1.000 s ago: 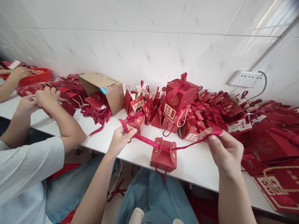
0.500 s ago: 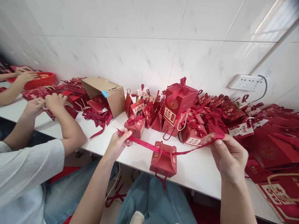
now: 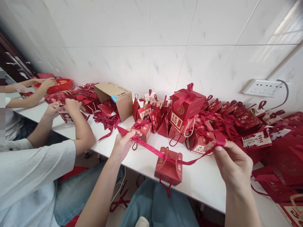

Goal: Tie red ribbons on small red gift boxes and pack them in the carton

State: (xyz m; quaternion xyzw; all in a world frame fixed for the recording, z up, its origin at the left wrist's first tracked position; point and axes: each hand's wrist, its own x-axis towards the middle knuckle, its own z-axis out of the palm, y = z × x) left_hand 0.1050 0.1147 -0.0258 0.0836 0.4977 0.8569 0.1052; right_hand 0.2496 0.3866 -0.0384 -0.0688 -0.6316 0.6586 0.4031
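Observation:
A small red gift box with a rope handle stands at the table's front edge, between my hands. A red ribbon runs through the curved flaps on its top. My left hand pinches one end of the ribbon, left of the box. On the other side, my right hand holds the opposite end between thumb and fingers. The left stretch is fairly straight, while the right one sags slightly. Just behind my left hand sits another small red box with a bow.
Red boxes with ribbons crowd the table at back and right, one large bowed box on top. An open cardboard box lies back left beside loose ribbons. Co-workers' hands are at the left. A power strip is on the wall.
The whole view has shifted, so the scene sits lower and further right. Both hands still hold the ribbon ends. The co-worker's hands at the left have tilted their box, showing a printed side.

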